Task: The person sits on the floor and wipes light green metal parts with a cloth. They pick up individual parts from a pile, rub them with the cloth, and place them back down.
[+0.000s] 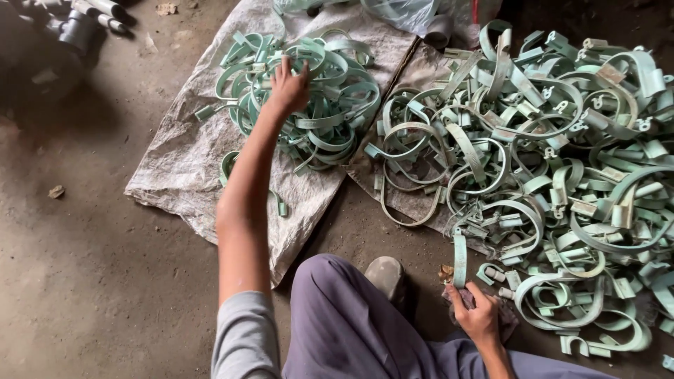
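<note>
Bare, dusty ground fills the scene, with a pale woven sack (182,158) spread flat on it and a second sack (414,77) beside it, mostly buried. At the top left, grey pipe fittings (77,24) sit in shadow and are hard to make out; at the top edge, a clear plastic bag (404,12) is cut off by the frame. The large heap of clamps (562,161) runs off the right edge, so its full extent is hidden.

The person's left hand (289,85) is stretched far forward, fingers spread and apart, resting on top of the smaller pile of pale green metal clamps (309,98) on the woven sack. Whether the fingers close on any one band cannot be told, since the hand is seen from behind. Just below that hand's forearm, a lone clamp (232,165) lies apart from the pile on the sack.

The right hand (477,317) is close to the body, closed around the lower end of a straight green strip (460,258) that stands upright above the fist. Just right of this grip lie loose curved clamps at the heap's near edge. Left of it, a worn shoe (386,275) shows beside the grey-purple trouser leg (344,330). Small brownish bits (446,272) lie just beside the strip, too small to identify.
</note>
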